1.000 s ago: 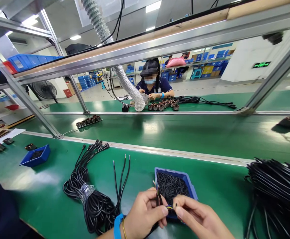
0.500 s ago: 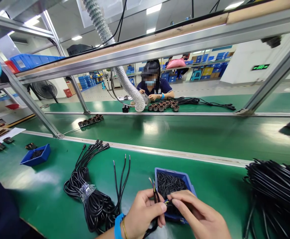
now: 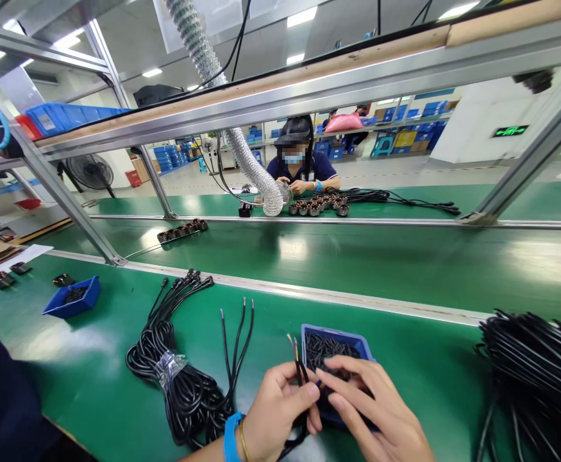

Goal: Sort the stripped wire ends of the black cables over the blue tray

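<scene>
My left hand (image 3: pixel 284 404) is closed around black cables (image 3: pixel 301 371); stripped ends with thin coloured wires stick up above the fingers. My right hand (image 3: pixel 376 404) is close beside it, its index fingertip at the wire ends by my left thumb. The right thumb and index finger are apart, and I see nothing gripped between them. Just behind the hands, partly covered by the right one, a blue bin (image 3: pixel 338 333) holds many short black sleeve-like pieces (image 3: pixel 326 350). A tied bundle of black cable (image 3: pixel 169 375) lies left of my hands, near several upward-pointing cable ends (image 3: pixel 236 346).
A large pile of black cables (image 3: pixel 535 366) lies at the right. Further left are a small blue bin (image 3: pixel 72 298) and copper-wound parts (image 3: pixel 2 280). A metal frame (image 3: pixel 261 109) crosses above the bench. Opposite, a person (image 3: pixel 302 167) sits behind a silver duct (image 3: pixel 256 170).
My right hand's fingers have loosened from the coloured wire ends and spread, the index finger now stretched toward my left thumb. My left hand keeps its hold on the cables.
</scene>
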Motion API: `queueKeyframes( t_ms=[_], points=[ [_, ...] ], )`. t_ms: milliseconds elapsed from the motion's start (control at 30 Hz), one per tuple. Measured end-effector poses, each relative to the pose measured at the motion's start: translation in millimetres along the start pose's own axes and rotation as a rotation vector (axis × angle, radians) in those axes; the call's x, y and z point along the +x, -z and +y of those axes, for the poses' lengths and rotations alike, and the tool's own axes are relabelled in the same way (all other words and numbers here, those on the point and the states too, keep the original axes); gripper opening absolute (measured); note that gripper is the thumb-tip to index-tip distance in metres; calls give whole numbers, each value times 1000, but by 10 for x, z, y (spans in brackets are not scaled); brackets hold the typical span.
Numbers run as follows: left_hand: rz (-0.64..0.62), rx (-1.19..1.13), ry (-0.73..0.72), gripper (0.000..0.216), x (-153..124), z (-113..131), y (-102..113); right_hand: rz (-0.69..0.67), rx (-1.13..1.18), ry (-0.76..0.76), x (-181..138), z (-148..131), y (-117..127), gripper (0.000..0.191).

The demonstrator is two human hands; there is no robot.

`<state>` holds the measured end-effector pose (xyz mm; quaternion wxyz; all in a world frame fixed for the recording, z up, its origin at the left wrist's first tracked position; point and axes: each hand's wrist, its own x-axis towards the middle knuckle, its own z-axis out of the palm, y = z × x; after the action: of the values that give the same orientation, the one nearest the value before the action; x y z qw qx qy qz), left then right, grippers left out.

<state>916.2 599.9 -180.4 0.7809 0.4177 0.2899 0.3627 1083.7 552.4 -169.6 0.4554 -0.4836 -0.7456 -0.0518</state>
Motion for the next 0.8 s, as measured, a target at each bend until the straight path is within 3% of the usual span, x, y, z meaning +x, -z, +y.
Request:
queueKeyframes(
  t_ms=[200,300,400,533,633,800],
  points=[
    [4,40,60,35,-18,52,-22,-38,-437,-99,-60,245,-188,38],
    [3,54,57,33,-27,53,-32,-102,-475,-135,-59,285,-222,42],
    [-7,64,39,34,-27,48,-38,-77,-366,-221,-31,253,-168,44],
    [-30,65,21,38,-23,45,-30,72,47,-424,7,136,-66,38],
    [-38,53,13,40,-14,37,-15,69,309,-549,3,34,-41,33],
    [-52,52,-7,41,-8,16,5,40,387,-513,-40,-41,-69,16]
  ],
)
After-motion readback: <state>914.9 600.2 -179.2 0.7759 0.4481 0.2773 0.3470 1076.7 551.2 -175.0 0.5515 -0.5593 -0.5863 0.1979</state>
